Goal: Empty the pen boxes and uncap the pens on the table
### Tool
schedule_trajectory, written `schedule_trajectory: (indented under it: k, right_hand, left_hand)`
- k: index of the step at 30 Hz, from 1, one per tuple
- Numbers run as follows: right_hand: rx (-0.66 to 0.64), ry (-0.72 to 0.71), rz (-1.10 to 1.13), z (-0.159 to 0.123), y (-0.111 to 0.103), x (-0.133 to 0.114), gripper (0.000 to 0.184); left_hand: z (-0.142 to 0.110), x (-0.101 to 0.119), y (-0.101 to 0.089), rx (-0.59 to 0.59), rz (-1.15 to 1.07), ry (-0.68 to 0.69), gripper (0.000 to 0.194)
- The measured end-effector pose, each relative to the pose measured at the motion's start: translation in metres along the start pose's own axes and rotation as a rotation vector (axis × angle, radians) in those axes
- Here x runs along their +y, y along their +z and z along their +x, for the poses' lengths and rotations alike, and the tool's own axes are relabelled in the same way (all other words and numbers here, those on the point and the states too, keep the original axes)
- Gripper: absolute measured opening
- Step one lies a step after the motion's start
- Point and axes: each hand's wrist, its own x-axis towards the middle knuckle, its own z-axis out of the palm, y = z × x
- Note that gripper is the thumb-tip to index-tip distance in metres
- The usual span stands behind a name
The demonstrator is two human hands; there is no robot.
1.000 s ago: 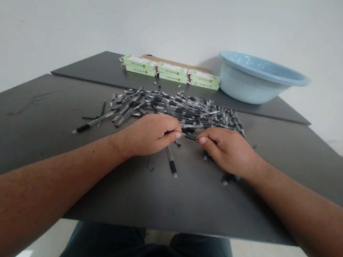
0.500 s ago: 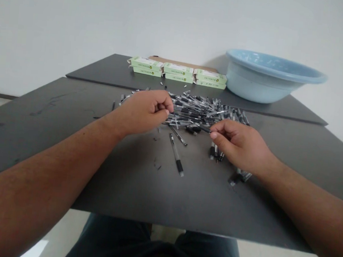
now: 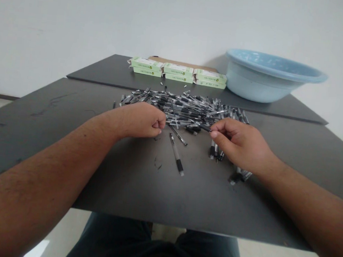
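Left hand: lower than half a second ago, shifted toward seven o'clock; fingers curl in tighter beside the thumb, and I cannot tell whether anything sits inside them.
Right hand: almost where it was half a second ago, pinching one pen between thumb and forefinger.
Held pen: a second ago it spans both hands; now only the right one grips it, by one end. Its dark section starts at the fingertips, and the rest points toward ten o'clock, over the near edge of the pile.
Gap between hands: wider than a second ago; the left hand lies at nine o'clock from the pinch.
Pen pile: ten o'clock from the pinch, unchanged in spread.
Loose pen: eight o'clock from the pinch, in the same spot, its dark section toward the person.
Shorter-looking pen: nine o'clock, beside the loose one's far end.
Pens below the right hand: six o'clock, partly hidden by it.
Green boxes: eleven o'clock, beyond the pile.
Blue basin: two o'clock, at the boxes' end.
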Motion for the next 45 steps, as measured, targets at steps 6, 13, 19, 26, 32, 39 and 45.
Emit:
schedule_trajectory:
  k: [6, 13, 19, 26, 32, 39, 45]
  right_hand:
    - [-0.009, 0.000, 0.002, 0.000, 0.000, 0.000, 0.015]
    - [0.001, 0.002, 0.007, 0.000, -0.001, 0.000, 0.016]
    - [0.019, -0.016, 0.006, 0.000, 0.000, -0.001, 0.015]
    - [0.022, -0.050, 0.014, -0.001, 0.002, -0.002, 0.013]
    - [0.014, -0.094, 0.014, -0.002, 0.002, -0.003, 0.011]
    - [0.008, -0.120, 0.001, -0.001, 0.002, -0.002, 0.011]
    - [-0.011, -0.144, -0.009, 0.000, 0.005, -0.003, 0.011]
  left_hand:
    - [0.004, -0.002, 0.006, -0.038, 0.058, 0.030, 0.017]
    - [0.004, 0.005, 0.000, 0.051, -0.015, 0.030, 0.016]
    - [0.004, 0.031, 0.003, 0.400, -0.579, -0.089, 0.017]
    - [0.009, 0.051, 0.016, 0.427, -1.177, -0.130, 0.015]
    - [0.008, 0.054, 0.016, 0.376, -1.163, -0.104, 0.015]
    - [0.009, 0.055, 0.019, 0.362, -1.187, -0.076, 0.016]
    - [0.008, 0.059, 0.020, 0.342, -1.162, -0.068, 0.016]
